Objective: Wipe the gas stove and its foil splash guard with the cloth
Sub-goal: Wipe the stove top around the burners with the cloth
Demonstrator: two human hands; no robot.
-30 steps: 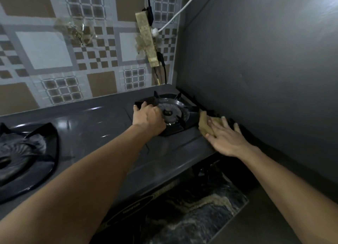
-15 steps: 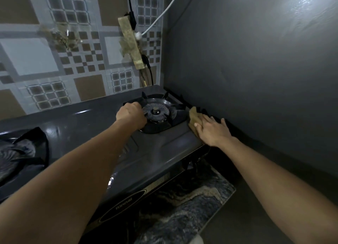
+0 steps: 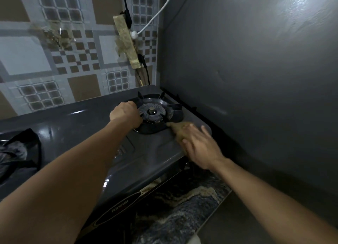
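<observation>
A dark grey gas stove (image 3: 87,126) runs across the view, its right burner (image 3: 153,112) near the back right corner. My left hand (image 3: 126,115) grips the left edge of that burner's black pan support. My right hand (image 3: 199,146), blurred with motion, presses a yellowish cloth (image 3: 178,129) flat on the stove top just in front of and right of the burner. The grey foil splash guard (image 3: 256,69) stands along the stove's right side, a little apart from the cloth.
The left burner's pan support (image 3: 22,152) sits at the left edge. A tiled wall (image 3: 54,60) with a taped power strip (image 3: 126,42) and cables rises behind the stove. A marbled counter (image 3: 182,207) lies below the stove front.
My right hand has slid the cloth from the stove's right edge by the splash guard toward the front of the right burner. My left hand stays on the pan support.
</observation>
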